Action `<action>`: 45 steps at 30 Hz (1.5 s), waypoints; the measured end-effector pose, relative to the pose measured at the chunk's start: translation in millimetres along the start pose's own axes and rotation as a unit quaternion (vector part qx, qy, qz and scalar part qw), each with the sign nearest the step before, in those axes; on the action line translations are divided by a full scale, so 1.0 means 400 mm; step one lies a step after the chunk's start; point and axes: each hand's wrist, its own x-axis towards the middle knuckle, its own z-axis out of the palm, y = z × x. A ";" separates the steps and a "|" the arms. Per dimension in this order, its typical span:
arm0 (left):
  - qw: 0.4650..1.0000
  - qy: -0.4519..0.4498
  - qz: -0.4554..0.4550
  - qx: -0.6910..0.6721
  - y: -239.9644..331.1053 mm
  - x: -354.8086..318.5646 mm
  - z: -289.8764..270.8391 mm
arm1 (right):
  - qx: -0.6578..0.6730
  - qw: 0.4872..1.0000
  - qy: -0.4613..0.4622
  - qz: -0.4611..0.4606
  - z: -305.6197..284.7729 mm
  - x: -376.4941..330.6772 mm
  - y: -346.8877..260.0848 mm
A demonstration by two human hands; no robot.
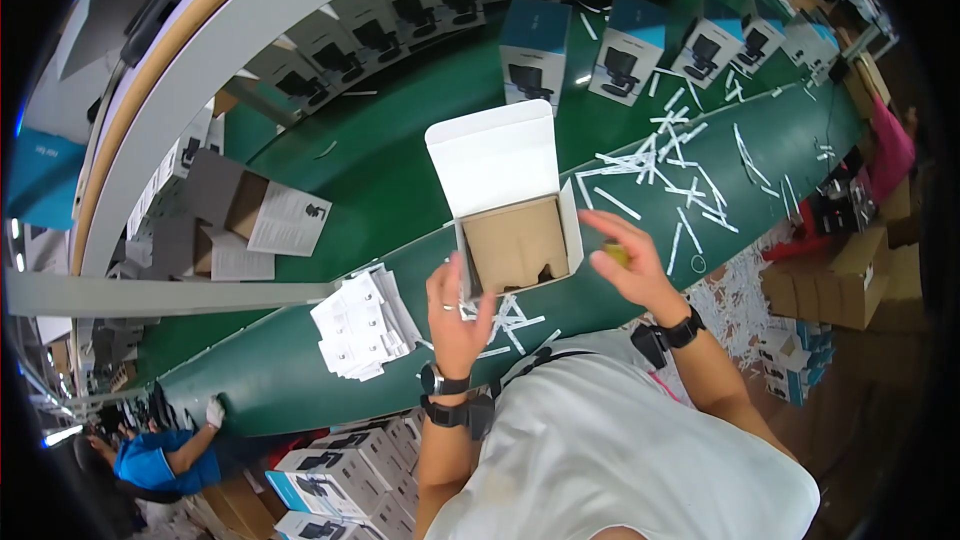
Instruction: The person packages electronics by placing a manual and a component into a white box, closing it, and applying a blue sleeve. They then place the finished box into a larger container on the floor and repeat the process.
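An open white carton (568, 223) stands on the green worktop in front of me, its lid (495, 155) raised at the far side. Inside lies a brown cardboard insert (512, 240) with a dark gap at its near edge. My left hand (460, 320) is at the carton's near left corner, fingers apart and holding nothing; whether it touches the wall I cannot tell. To the right of the carton is my right hand (637, 265), with a small yellow object (616, 255) tucked in its curled fingers, the index finger stretched toward the carton. The object's kind is mostly hidden.
A stack of printed leaflets (362, 325) lies left of my left hand. White paper strips (655, 160) litter the worktop at the right. Closed product boxes (535, 50) line the far side; opened cartons (235, 200) lie at left. A co-worker in blue (165, 455) is at the lower left.
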 end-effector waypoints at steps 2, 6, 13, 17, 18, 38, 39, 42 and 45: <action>0.996 -0.028 0.065 0.049 0.075 0.033 -0.026 | -0.064 0.987 -0.126 -0.080 0.008 0.028 -0.028; 0.974 -0.098 0.131 0.154 0.107 0.049 0.028 | -0.255 0.934 -0.239 -0.077 0.023 0.031 -0.064; 0.955 -0.109 0.147 0.235 0.093 0.055 0.093 | -0.208 0.974 -0.080 -0.034 0.019 0.134 -0.030; 0.950 -0.123 0.157 0.239 0.084 0.050 0.095 | -0.298 0.949 -0.031 -0.102 0.030 0.153 0.012; 0.952 -0.121 0.150 0.236 0.083 0.052 0.095 | -0.316 0.943 -0.025 -0.102 0.033 0.154 0.012; 0.950 -0.108 0.189 0.225 0.059 0.007 0.136 | -0.311 0.936 -0.113 -0.125 0.301 0.193 -0.058; 0.951 -0.104 0.186 0.226 0.061 0.003 0.135 | -0.280 0.947 -0.126 -0.097 0.308 0.191 -0.061; 0.964 -0.149 0.133 0.175 0.060 -0.009 0.131 | -0.251 0.946 -0.168 -0.117 0.343 0.194 -0.060; 0.978 -0.130 0.099 0.127 0.051 -0.012 0.130 | -0.229 0.947 -0.182 -0.133 0.358 0.202 -0.063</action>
